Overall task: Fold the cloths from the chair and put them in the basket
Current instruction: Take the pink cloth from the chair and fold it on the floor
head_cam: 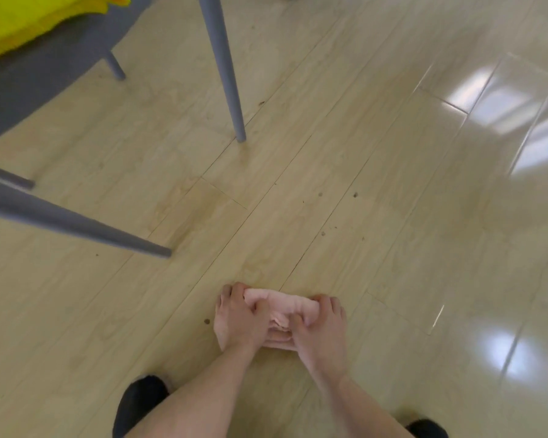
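Pink cloth [279, 306]: lies on the floor at 6 o'clock from frame centre, bunched into a small thick wad. Its far edge is a rounded roll running between the two hands; the near edge is hidden under the palms.
Left hand [239, 317]: fingers curled over the cloth's left end, thumb pressed into the top; it grips the cloth.
Right hand [318, 324]: fingers curled over the cloth's right end, thumb dug into the middle; it also grips the cloth. The thumbs sit close together, not touching.
Forearms: both bare, coming in from 6 o'clock and converging on the cloth.
Yellow cloth [29, 20]: on the chair seat at 10 o'clock, well apart from the hands. Its lower edge lies across the seat; the rest runs out of frame.
Chair [45, 77]: grey seat at 10 o'clock. One leg comes down at 12 o'clock, another slants in from 9 o'clock, its foot the nearest to the hands.
Floor [393, 184]: pale wood-look planks, seams running diagonally. Bright window glare at 3 o'clock. A few small dark specks near centre.
Open room: bare floor from 1 to 5 o'clock, right of the cloth; the chair legs close off the left side from 9 to 12 o'clock.
Shoes [140, 403]: dark, one at 7 o'clock, the other at 5 o'clock on the bottom edge.
Basket: not in view.
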Action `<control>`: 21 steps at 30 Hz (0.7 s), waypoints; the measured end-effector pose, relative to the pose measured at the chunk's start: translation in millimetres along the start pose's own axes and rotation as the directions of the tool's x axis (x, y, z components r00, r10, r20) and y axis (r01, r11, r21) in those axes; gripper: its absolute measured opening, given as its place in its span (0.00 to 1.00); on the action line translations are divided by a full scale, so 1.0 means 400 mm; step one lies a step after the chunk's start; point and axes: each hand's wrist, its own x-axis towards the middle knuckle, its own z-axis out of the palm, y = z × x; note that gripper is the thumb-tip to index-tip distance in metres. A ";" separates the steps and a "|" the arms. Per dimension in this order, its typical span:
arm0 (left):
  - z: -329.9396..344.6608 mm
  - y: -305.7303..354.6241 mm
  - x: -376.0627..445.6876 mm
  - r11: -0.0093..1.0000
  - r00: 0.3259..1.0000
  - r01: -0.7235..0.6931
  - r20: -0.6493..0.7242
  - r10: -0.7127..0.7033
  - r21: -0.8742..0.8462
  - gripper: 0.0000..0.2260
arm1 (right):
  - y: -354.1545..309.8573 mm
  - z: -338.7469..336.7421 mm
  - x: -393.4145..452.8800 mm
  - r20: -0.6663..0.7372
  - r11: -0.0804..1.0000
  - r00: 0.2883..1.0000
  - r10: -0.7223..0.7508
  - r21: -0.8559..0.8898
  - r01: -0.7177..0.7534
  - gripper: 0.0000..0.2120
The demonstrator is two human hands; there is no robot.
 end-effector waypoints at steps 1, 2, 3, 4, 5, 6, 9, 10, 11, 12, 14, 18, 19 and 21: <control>-0.004 0.004 0.007 1.000 0.999 0.014 0.037 -0.014 0.005 0.10 | -0.001 -0.004 0.007 0.020 1.000 1.000 0.016 0.011 -0.016 0.13; -0.009 0.004 0.010 1.000 0.996 0.016 0.088 -0.017 0.013 0.10 | -0.003 -0.014 0.011 0.062 0.998 0.997 0.050 0.031 -0.052 0.12; -0.023 0.006 0.009 1.000 0.989 0.010 0.147 -0.014 0.027 0.10 | -0.009 -0.032 0.013 0.108 0.994 0.991 0.085 0.066 -0.092 0.12; -0.047 0.013 0.003 0.999 0.979 0.009 0.202 -0.017 0.037 0.10 | -0.018 -0.061 0.012 0.173 0.985 0.977 0.123 0.101 -0.142 0.12; -0.083 0.026 -0.007 0.999 0.967 0.016 0.255 -0.024 0.036 0.09 | -0.027 -0.095 0.009 0.236 0.973 0.960 0.152 0.132 -0.187 0.13; -0.124 0.043 -0.022 1.000 0.951 0.016 0.308 -0.021 0.019 0.09 | -0.044 -0.137 0.000 0.282 0.959 0.944 0.175 0.168 -0.228 0.13; -0.277 0.130 -0.086 0.998 0.912 -0.009 0.409 0.034 -0.062 0.12 | -0.114 -0.294 -0.041 0.360 0.928 0.915 0.181 0.246 -0.281 0.11; -0.330 0.170 -0.109 0.995 0.907 -0.005 0.419 0.046 -0.098 0.12 | -0.149 -0.361 -0.055 0.375 0.925 0.910 0.177 0.254 -0.284 0.11; -0.384 0.215 -0.136 0.991 0.905 0.000 0.421 0.056 -0.131 0.11 | -0.185 -0.432 -0.069 0.371 0.917 0.912 0.177 0.274 -0.289 0.12; -0.438 0.263 -0.166 0.986 0.909 0.003 0.411 0.068 -0.169 0.10 | -0.223 -0.507 -0.084 0.351 0.906 0.919 0.180 0.305 -0.294 0.13; -0.549 0.369 -0.240 0.971 0.923 0.026 0.380 0.069 -0.239 0.07 | -0.297 -0.658 -0.118 0.303 0.859 0.933 0.193 0.406 -0.310 0.16; -0.773 0.617 -0.412 0.935 0.945 0.019 0.311 0.098 -0.354 0.06 | -0.457 -0.989 -0.211 0.263 0.720 0.943 0.204 0.612 -0.326 0.16; -0.841 0.698 -0.467 0.918 0.948 0.011 0.295 0.117 -0.397 0.06 | -0.502 -1.095 -0.242 0.266 0.692 0.943 0.200 0.643 -0.328 0.14; -0.959 0.838 -0.573 0.867 0.950 0.006 0.274 0.151 -0.499 0.05 | -0.566 -1.262 -0.301 0.312 0.647 0.930 0.193 0.672 -0.360 0.12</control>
